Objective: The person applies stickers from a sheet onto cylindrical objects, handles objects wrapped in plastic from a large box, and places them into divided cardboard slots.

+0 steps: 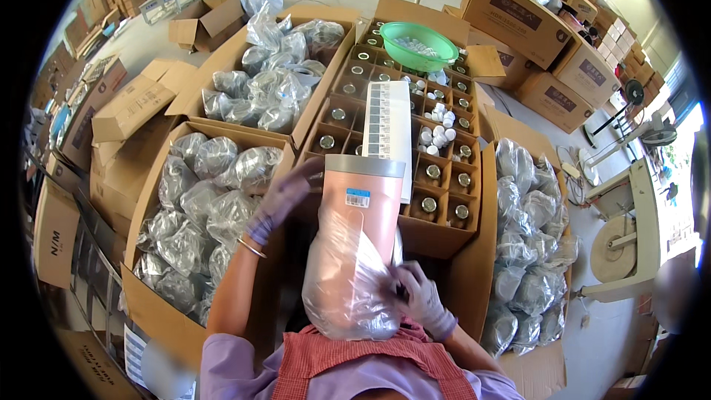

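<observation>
Container [378, 226] partly inside clear bag [333, 289]

The cup [366, 233] is showing pale pink below a grey rim [365, 167], and its sticker [357, 198] is displaying blue and white. The left hand [285, 196] and right hand [424, 300] are wearing pale purple gloves [426, 304]. The apron [337, 359] is showing red check over a lilac shirt [237, 367]. The bowl [422, 64] is showing green, the boxes [511, 11] brown.

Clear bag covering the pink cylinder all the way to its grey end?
No, the clear bag wraps only the lower part of the pink cylinder, leaving its grey end bare.
</observation>
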`<state>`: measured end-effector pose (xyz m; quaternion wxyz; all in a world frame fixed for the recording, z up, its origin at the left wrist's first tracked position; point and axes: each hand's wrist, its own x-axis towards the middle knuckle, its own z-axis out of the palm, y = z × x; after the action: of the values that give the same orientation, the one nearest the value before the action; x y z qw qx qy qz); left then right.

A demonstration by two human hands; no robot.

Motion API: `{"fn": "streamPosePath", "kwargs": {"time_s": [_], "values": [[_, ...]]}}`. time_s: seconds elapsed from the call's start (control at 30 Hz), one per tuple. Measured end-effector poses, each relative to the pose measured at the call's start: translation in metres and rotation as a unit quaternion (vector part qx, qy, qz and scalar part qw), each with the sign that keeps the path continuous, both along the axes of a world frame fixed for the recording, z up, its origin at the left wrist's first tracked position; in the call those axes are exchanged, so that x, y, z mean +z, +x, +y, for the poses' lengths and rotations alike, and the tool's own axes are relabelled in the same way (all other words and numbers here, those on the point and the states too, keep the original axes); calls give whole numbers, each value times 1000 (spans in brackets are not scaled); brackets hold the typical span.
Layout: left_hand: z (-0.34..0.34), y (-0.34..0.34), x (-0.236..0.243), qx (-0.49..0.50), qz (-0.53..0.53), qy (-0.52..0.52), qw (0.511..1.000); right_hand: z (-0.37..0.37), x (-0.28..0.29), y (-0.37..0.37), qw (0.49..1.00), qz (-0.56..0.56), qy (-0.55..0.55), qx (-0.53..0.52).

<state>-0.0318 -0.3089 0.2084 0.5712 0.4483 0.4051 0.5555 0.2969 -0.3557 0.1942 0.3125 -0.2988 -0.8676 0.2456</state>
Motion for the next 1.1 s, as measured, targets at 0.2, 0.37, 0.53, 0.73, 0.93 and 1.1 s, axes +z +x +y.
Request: {"fn": "streamPosePath", "kwargs": {"time_s": [0.2,0.37,0.53,0.73,0.93,1.1], "values": [[46,19,13,116,75,114,984,53,35,52,778,343,-503,-158],[53,61,0,91,66,172,979,76,66,23,818,275,-495,-104],[47,62,3,105,44,139,984,79,87,-13,954,166,-250,-24],[45,65,6,155,137,161,965,78,96,-29,918,100,-383,-33],[42,69,10,209,240,194,928,88,89,-32,926,46,-374,-18],[39,70,13,201,178,142,953,94,86,-30,919,39,-390,-32]]}}
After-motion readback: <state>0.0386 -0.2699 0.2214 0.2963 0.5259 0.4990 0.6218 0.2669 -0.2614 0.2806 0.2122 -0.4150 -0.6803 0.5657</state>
